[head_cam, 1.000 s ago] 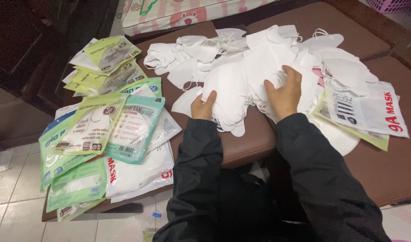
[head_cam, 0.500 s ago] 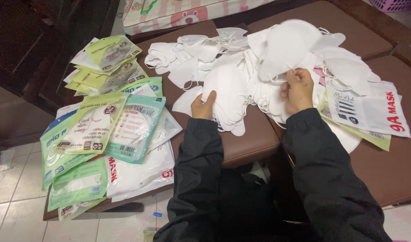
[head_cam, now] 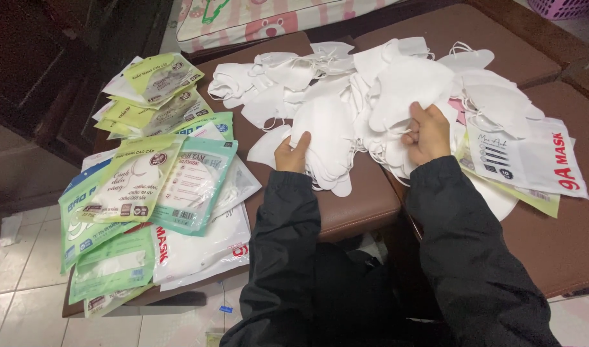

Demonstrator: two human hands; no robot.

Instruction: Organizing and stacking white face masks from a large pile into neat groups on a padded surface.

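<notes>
Your right hand [head_cam: 428, 133] is closed around a white face mask [head_cam: 407, 90], thumb and fingers pinching its lower edge so that it stands lifted above the heap of loose white masks [head_cam: 346, 122]. That heap spreads across the brown padded stool [head_cam: 365, 205] in front of you, with ear loops trailing between the pieces. Your left hand [head_cam: 291, 153] lies on the near left part of the same heap, thumb spread to one side and fingers pressed flat on a stack of masks [head_cam: 326, 144]; it presses down rather than grips. Both of your arms are in black sleeves [head_cam: 288, 257] that reach up from the bottom of the view.

To the right of your right hand, a white printed mask packet [head_cam: 532, 157] lies flat on a second brown stool [head_cam: 564, 238], partly over a yellow-green packet [head_cam: 538, 200] and a round white mask beneath it. To your left, well apart from the loose masks, packets in green and teal [head_cam: 195, 183] overlap one another along the stool's left end, with yellow-green packets [head_cam: 153, 83] stacked at the far left corner and larger white bags [head_cam: 204, 247] under the near ones. White floor tiles [head_cam: 18, 283] show below the packets, and a pink patterned cushion [head_cam: 269, 16] lies along the far edge.
</notes>
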